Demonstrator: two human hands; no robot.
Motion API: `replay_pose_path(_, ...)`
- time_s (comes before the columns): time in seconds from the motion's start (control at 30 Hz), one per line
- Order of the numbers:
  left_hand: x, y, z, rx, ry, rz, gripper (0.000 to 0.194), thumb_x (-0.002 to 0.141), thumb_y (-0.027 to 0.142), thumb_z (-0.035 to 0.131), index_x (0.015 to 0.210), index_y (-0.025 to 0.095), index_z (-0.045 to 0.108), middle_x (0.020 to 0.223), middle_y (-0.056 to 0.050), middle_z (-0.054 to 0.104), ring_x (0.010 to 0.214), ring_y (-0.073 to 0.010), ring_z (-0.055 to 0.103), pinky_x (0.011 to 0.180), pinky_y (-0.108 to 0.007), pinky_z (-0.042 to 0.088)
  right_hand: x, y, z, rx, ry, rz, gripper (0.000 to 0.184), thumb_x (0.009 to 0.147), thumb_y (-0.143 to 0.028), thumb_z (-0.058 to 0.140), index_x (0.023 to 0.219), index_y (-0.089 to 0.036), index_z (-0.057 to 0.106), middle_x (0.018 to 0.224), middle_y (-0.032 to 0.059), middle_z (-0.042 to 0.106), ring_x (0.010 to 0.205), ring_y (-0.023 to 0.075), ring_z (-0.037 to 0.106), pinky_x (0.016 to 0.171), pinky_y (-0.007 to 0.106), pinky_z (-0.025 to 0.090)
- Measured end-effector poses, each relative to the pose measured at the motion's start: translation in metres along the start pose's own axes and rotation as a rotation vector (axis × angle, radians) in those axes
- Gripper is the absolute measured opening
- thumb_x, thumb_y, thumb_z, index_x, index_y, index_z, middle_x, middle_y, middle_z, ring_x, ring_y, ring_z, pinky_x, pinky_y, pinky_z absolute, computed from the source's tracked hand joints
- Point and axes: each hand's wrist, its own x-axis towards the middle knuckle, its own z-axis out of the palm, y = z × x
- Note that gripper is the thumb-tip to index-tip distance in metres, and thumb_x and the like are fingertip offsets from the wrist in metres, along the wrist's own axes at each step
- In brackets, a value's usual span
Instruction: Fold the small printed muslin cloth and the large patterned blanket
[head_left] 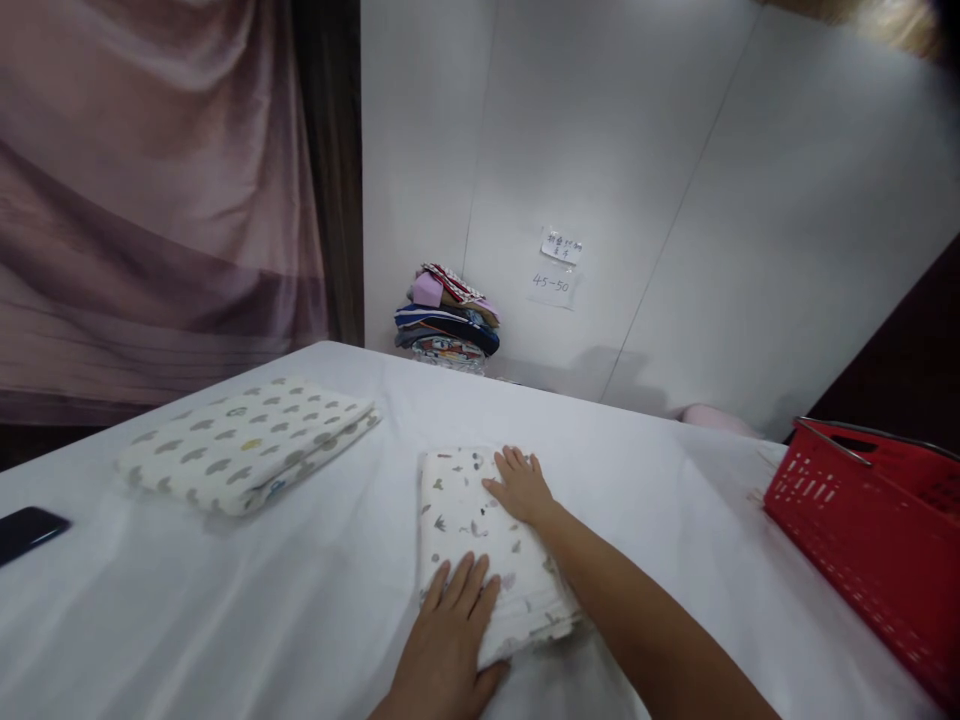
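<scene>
A folded white cloth (469, 500) with small grey and coloured prints lies in front of me on the white-covered table (315, 620). My left hand (450, 630) rests flat on its near left part, fingers stretched out. On the far right part of the same cloth lies my right hand (523, 487), palm down with the fingers spread. Neither hand grips anything. Layered edges show at the cloth's near right side. To the left is a thicker folded cloth (247, 440), cream with grey cloud-like shapes, apart from both hands.
A red plastic basket (862, 540) with a metal handle stands at the right. A dark phone (30, 532) lies at the left edge. Beyond the table, a pile of folded fabrics (448, 318) sits against the white wall (637, 180), near handwritten paper signs (553, 285). A pinkish curtain (150, 200) hangs left.
</scene>
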Motion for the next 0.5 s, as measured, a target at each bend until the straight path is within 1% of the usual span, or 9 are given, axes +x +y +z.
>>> replay_pose_path(0.1, 0.000, 0.002, -0.001, 0.004, 0.013, -0.006, 0.072, 0.075, 0.048, 0.059, 0.139, 0.028, 0.033, 0.148, -0.006, 0.024, 0.136, -0.0318, 0.017, 0.111, -0.057, 0.013, 0.000, 0.002, 0.003, -0.004, -0.010, 0.001, 0.069, 0.089, -0.060, 0.023, 0.144, -0.017, 0.023, 0.151, 0.0077, 0.013, 0.139, 0.0239, 0.005, 0.110, 0.046, 0.001)
replay_pose_path(0.23, -0.001, 0.007, -0.006, 0.018, 0.019, -0.013, 0.072, 0.075, 0.046, 0.059, 0.139, 0.026, 0.034, 0.148, -0.006, 0.025, 0.137, -0.0300, 0.017, 0.112, -0.054, 0.012, 0.000, 0.001, -0.007, 0.035, -0.032, 0.003, 0.064, 0.089, -0.057, 0.028, 0.142, -0.021, 0.027, 0.151, 0.0067, 0.015, 0.139, 0.0222, 0.007, 0.110, 0.044, 0.003)
replay_pose_path(0.3, -0.003, 0.008, -0.009, 0.006, 0.040, -0.006, 0.072, 0.075, 0.051, 0.058, 0.139, 0.026, 0.034, 0.148, -0.007, 0.026, 0.137, -0.0292, 0.017, 0.112, -0.053, 0.012, -0.005, 0.002, -0.012, 0.084, -0.020, 0.005, 0.062, 0.089, -0.055, 0.031, 0.141, -0.021, 0.029, 0.151, 0.0060, 0.014, 0.139, 0.0211, 0.006, 0.110, 0.043, 0.004)
replay_pose_path(0.33, -0.004, 0.008, -0.010, -0.008, 0.052, 0.002, 0.073, 0.076, 0.054, 0.056, 0.139, 0.026, 0.033, 0.147, -0.007, 0.026, 0.137, -0.0289, 0.018, 0.112, -0.053, 0.012, -0.009, 0.005, -0.014, 0.137, 0.009, 0.021, 0.061, 0.089, -0.053, 0.033, 0.141, -0.021, 0.030, 0.151, 0.0054, 0.014, 0.139, 0.0204, 0.005, 0.111, 0.041, 0.005)
replay_pose_path(0.4, -0.006, 0.008, -0.013, -0.048, 0.073, 0.030, 0.072, 0.077, 0.059, 0.052, 0.139, 0.026, 0.034, 0.146, -0.007, 0.029, 0.136, -0.0281, 0.020, 0.112, -0.053, 0.012, -0.018, 0.012, -0.016, 0.278, 0.097, 0.111, 0.060, 0.088, -0.048, 0.038, 0.140, -0.019, 0.032, 0.151, 0.0053, 0.015, 0.139, 0.0193, 0.007, 0.111, 0.038, 0.008)
replay_pose_path(0.43, -0.006, 0.007, -0.014, -0.074, 0.090, 0.040, 0.069, 0.078, 0.059, 0.050, 0.138, 0.027, 0.035, 0.146, -0.007, 0.031, 0.136, -0.0275, 0.022, 0.112, -0.053, 0.014, -0.023, 0.016, -0.016, 0.346, 0.138, 0.173, 0.059, 0.088, -0.045, 0.038, 0.140, -0.017, 0.032, 0.150, 0.0064, 0.018, 0.138, 0.0190, 0.011, 0.111, 0.036, 0.012)
replay_pose_path(0.5, -0.005, 0.002, -0.016, -0.135, 0.163, 0.028, 0.061, 0.082, 0.056, 0.047, 0.134, 0.026, 0.041, 0.144, -0.006, 0.034, 0.135, -0.0260, 0.026, 0.112, -0.051, 0.018, -0.035, 0.025, -0.015, 0.443, 0.167, 0.293, 0.059, 0.090, -0.042, 0.033, 0.142, -0.015, 0.028, 0.147, 0.0097, 0.029, 0.133, 0.0192, 0.028, 0.107, 0.035, 0.025)
